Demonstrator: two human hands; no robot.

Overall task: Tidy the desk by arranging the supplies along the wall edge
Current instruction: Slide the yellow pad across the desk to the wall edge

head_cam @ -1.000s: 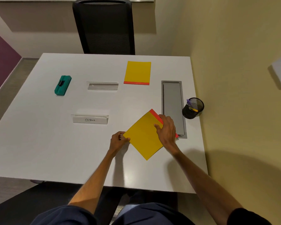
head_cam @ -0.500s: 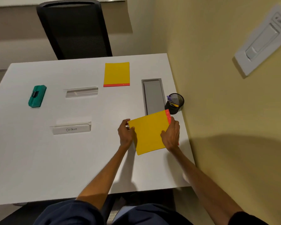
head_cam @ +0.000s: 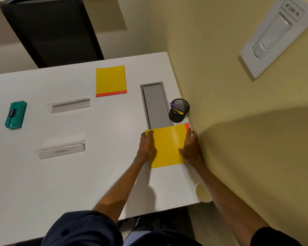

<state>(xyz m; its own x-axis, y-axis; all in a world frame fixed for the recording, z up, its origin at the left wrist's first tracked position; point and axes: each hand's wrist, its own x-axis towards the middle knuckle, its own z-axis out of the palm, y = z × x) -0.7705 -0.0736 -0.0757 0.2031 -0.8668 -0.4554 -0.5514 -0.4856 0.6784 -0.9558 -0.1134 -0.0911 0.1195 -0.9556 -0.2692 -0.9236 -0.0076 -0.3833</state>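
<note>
Left hand point(head_cam: 146, 147) and right hand point(head_cam: 191, 149) grip pad point(head_cam: 167, 144) sides; best slid flat, red edge point(head_cam: 187, 126) flush to wall point(head_cam: 220, 86).

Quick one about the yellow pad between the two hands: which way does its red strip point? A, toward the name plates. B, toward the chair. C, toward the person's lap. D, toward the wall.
D: the yellow pad has its red strip along the edge beside the wall, by the right hand.
</note>
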